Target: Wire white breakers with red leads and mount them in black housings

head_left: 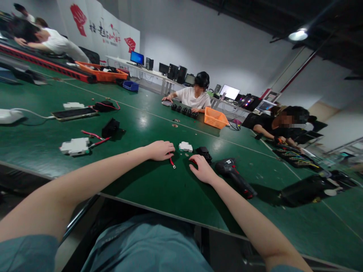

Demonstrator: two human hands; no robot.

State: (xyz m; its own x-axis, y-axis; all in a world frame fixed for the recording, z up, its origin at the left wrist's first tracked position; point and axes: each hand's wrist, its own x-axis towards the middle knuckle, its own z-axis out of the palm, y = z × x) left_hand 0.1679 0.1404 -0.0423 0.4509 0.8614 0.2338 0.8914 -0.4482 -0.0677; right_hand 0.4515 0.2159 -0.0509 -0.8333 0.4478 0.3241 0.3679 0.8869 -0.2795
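My left hand (161, 150) rests on the green table with its fingers curled over a short red wire (172, 163), whose metal lug sticks out below the fingertips. To its right, my right hand (203, 169) is bent at the fingers, and a bit of red shows at the fingertips; what it belongs to is hidden. Between and just beyond the hands lies a white circuit breaker (185, 147). A black terminal block (204, 154) sits right behind my right hand. Beside my right wrist lies a black cordless screwdriver (236, 177).
On the left are more white breakers (75, 146), a black part (110, 128) with red wires, and a phone (74, 113) on a white cable. A dark cylindrical object (306, 190) lies right. An orange bin (215, 118) stands near a co-worker (193, 96) opposite.
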